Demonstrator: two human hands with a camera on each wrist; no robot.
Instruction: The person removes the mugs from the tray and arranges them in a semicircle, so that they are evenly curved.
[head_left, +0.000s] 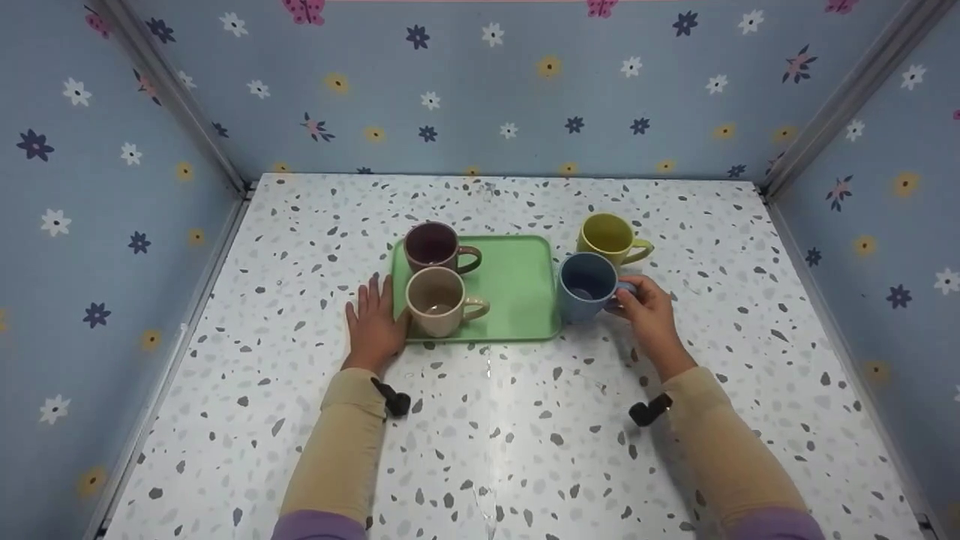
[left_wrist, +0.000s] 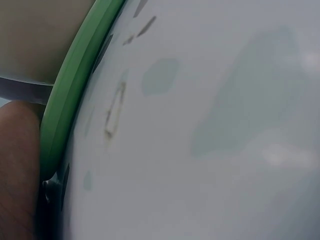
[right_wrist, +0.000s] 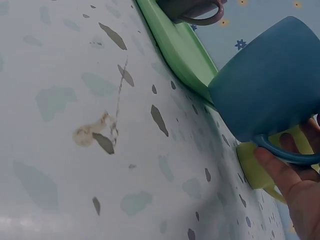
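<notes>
My right hand (head_left: pixel 649 315) pinches the handle of a blue mug (head_left: pixel 585 300), which stands upright at the right end of a green tray (head_left: pixel 517 289). In the right wrist view the blue mug (right_wrist: pixel 275 80) shows shadow on the table below it. My left hand (head_left: pixel 375 322) rests with straight fingers along the tray's left edge, thumb beside the beige mug (head_left: pixel 436 319). Behind the beige mug, a dark maroon mug (head_left: pixel 427 244) sits on the tray's left half. Both have their handles toward the right.
A yellow-green mug (head_left: pixel 607 234) stands on the table just behind the blue one, partly hidden by it. The speckled white table (head_left: pixel 480 442) is bordered by flowered blue walls (head_left: pixel 480 97) at the back and both sides.
</notes>
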